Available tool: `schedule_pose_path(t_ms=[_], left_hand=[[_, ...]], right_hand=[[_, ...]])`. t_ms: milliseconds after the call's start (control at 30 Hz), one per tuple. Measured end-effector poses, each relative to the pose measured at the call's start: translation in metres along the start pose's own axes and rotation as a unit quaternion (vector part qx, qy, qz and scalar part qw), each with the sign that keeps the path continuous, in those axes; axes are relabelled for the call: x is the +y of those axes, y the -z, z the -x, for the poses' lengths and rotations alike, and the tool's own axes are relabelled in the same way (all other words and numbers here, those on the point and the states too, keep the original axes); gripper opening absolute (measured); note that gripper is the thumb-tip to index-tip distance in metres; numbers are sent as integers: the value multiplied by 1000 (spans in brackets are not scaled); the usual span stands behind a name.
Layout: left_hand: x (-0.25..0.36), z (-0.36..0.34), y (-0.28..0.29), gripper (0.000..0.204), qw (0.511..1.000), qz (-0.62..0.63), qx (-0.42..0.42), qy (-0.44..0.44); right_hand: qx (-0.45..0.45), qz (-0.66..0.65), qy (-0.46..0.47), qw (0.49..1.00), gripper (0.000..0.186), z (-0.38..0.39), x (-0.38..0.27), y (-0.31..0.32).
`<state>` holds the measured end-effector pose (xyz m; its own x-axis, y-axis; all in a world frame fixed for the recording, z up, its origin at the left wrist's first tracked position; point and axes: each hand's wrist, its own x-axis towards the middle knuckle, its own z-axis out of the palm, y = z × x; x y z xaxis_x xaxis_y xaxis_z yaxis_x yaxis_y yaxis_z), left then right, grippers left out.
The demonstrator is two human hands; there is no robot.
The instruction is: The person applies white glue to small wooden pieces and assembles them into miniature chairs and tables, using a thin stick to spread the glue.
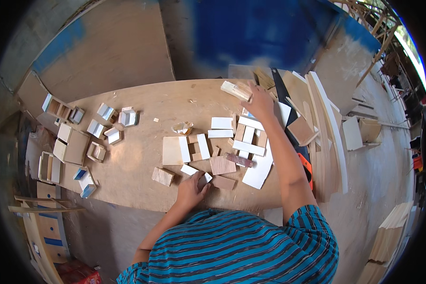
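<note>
My left hand is at the table's near edge, its fingers closed on a narrow white-faced wood strip. Farther off, my right arm stretches across to the back right. There my right hand has its fingers closed around the end of small wood pieces, one with a whitish face. Between the hands lie a plywood square, white-faced strips, a pinkish-brown block and a dark reddish, worn bar. A small wood block sits left of my left hand.
Several small box-like wooden assemblies stand on the table's left side. A clear dish with amber contents is near the middle. At right lie a handsaw with an orange handle and long boards.
</note>
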<state>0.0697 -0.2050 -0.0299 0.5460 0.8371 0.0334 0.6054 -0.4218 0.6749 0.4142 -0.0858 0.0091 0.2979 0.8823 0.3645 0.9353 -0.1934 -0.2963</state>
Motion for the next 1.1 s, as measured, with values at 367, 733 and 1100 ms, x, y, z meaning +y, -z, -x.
schedule_pose_path(t_ms=[367,733,1100], left_hand=[[-3,9,1,44,998,61,4,20],[-2,7,9,52,998,57,-30,23],[-21,50,34,72,970,222,-41,-87]], right_hand=[[-251,79,-51,963,111,-73,9,-46],[-179,-601,-153,764,90,-53,-31,47],[-418,-583,24,696,90,152,-139,85]])
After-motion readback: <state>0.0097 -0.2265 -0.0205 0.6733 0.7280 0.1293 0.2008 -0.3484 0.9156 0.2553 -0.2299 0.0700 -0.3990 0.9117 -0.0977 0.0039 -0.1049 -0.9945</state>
